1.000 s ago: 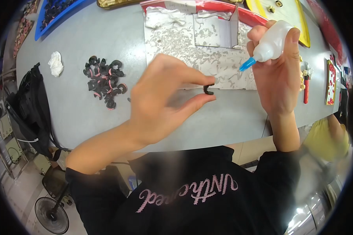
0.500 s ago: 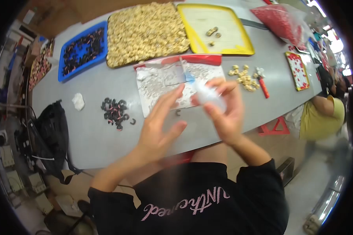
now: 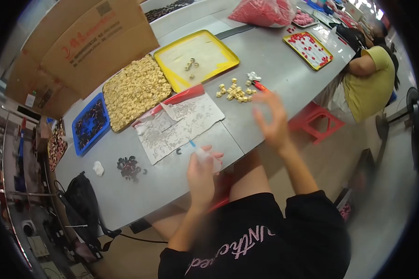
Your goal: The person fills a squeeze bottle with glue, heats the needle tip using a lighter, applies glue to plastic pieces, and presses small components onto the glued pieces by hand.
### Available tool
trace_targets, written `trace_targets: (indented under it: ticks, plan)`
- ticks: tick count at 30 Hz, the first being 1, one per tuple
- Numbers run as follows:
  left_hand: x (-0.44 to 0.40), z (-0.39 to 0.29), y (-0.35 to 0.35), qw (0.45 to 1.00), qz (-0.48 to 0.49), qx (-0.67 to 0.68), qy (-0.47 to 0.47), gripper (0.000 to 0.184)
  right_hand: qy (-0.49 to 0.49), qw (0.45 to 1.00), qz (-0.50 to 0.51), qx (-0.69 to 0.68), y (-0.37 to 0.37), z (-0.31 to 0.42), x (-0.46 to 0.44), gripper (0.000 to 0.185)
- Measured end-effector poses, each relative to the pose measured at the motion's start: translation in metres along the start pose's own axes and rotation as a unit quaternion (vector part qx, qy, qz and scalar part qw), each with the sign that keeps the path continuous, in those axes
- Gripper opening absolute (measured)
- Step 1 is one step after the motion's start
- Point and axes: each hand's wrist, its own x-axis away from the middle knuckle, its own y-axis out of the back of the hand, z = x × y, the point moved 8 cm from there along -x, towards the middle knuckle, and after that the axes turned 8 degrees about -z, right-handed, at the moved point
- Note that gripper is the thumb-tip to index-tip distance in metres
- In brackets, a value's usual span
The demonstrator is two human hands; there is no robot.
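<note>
My left hand [image 3: 199, 179] is wrapped round a translucent white squeeze bottle [image 3: 206, 159] with a blue nozzle, held low over the table's front edge. Its nozzle points toward a white sheet [image 3: 184, 123] with a red back edge and many small grey marks. My right hand [image 3: 275, 122] is raised with its fingers apart and nothing visible in them. Just beyond its fingertips lies a red-handled tool [image 3: 260, 86], partly covered by the hand, beside a pile of small gold pieces [image 3: 236, 91]. A small black curved piece [image 3: 179, 151] lies by the sheet.
Dark curved pieces [image 3: 129, 167] and a white wad [image 3: 98, 168] lie at left, near a black bag [image 3: 82, 204]. Behind are a blue tray [image 3: 105, 122], a tray of gold pieces [image 3: 137, 90] and a yellow tray [image 3: 226, 49]. A person in yellow [image 3: 370, 86] sits at right.
The bottle has passed from my right hand to my left. My right hand has moved away to the right, toward the red-handled tool. The view has swung to the right.
</note>
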Motion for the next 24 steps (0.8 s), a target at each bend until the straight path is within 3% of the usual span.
trace_targets:
  ticks: [1,3,6,9,12,15,21,24]
  plan:
    - [0.003,0.001,-0.002,0.999,0.006,-0.036,-0.01,0.034,-0.011,0.997,-0.041,0.057,0.01,-0.025,-0.013,0.021]
    - [0.006,0.004,-0.006,0.994,0.016,-0.106,-0.032,0.032,0.032,0.98,-0.002,0.198,0.01,-0.075,-0.021,0.024]
    - [0.013,0.01,-0.015,0.992,0.03,-0.1,-0.07,0.028,0.041,0.976,0.102,0.188,-0.008,-0.103,-0.016,0.022]
    - [0.024,0.017,-0.02,0.996,0.048,-0.078,-0.02,0.028,0.024,0.967,0.16,0.197,-0.02,-0.104,-0.015,0.02]
    - [0.035,0.017,-0.032,0.997,0.078,0.009,0.02,0.03,0.017,0.919,0.268,0.288,-0.034,-0.117,-0.021,0.02]
    - [0.043,0.019,-0.034,0.992,0.123,-0.037,0.013,0.034,0.009,0.897,0.321,0.304,-0.04,-0.124,-0.025,0.02]
    - [0.05,0.015,-0.031,0.994,0.111,-0.01,0.015,0.036,-0.074,0.959,0.244,0.124,-0.011,-0.113,-0.029,0.022]
    - [0.051,0.014,-0.027,0.995,0.097,-0.001,0.017,0.035,-0.191,0.955,0.205,-0.094,0.002,-0.087,-0.003,0.017]
